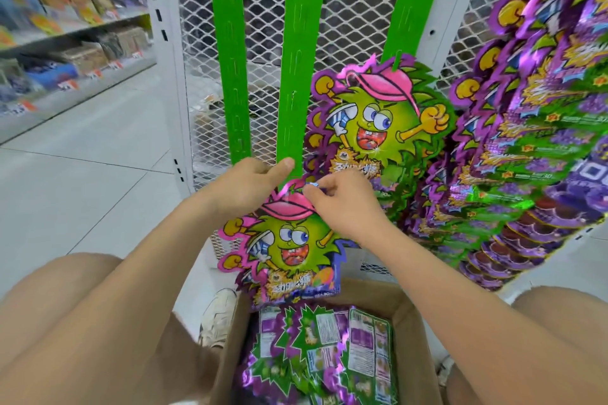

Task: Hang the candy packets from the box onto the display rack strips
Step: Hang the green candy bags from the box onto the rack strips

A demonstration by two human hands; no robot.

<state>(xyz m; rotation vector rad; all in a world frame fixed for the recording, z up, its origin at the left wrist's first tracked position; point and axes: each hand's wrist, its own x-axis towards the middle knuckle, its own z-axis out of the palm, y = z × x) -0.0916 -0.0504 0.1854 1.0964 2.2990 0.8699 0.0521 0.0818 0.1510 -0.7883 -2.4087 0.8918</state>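
Note:
A candy packet [286, 250] with a green cartoon face and pink cap hangs at the bottom end of the middle green strip [297, 59]. My right hand [342, 204] pinches the packet's top edge. My left hand [243, 187] holds the strip's lower end, thumb against it. Another packet [378, 122] hangs on the right green strip [411, 0]. The left green strip [227, 52] carries nothing. The cardboard box [408, 332] below holds several packets [329, 348] lying back side up.
The strips hang on a white wire-mesh panel [263, 10]. Rows of purple candy packets [533, 128] fill the rack at right. Store shelves [65, 26] line the left, with white floor tiles [82, 174] between. My knees and a white shoe [218, 316] flank the box.

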